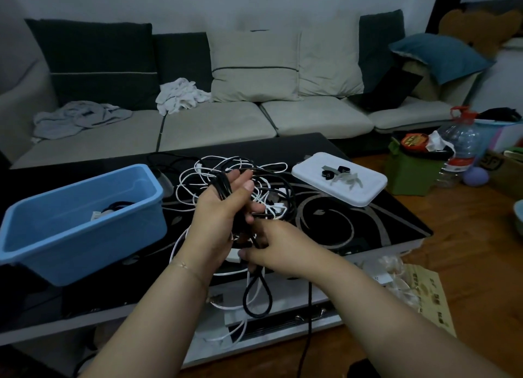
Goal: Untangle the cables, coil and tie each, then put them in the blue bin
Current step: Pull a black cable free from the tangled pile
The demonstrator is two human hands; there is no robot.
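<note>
1. Over the near edge of the black glass table (376, 230), I have both hands up in the middle of the mess, so this reads to me as the coiling step on one black cable (256, 295), with untangling not yet finished.
2. My left hand (223, 207) is curled round a bunch of gathered black loops, thumb across them, fingers half closed and the tips pointing up and away.
3. My right hand (271, 250) sits just below and beside it, fingers bent in on the same black cable where it drops out of the bunch; how firm that pinch is, I cannot tell.
4. Below my hands a black loop hangs past the table edge, and a long tail runs on down toward the floor, so there is plenty left to wind.
5. Behind my hands the white cables (226, 168) lie heaped and crossed on the glass, some threaded through black ones.
6. To my left the blue bin (85, 222) stands on the table with something dark and coiled already in it.
7. To my right the white tray (365, 190) holds the ties (342, 175), well apart from my hands.
8. Next call, as I judge it: draw the hanging tail up into the bunch, check nothing white rides along, then reach for a tie.
</note>
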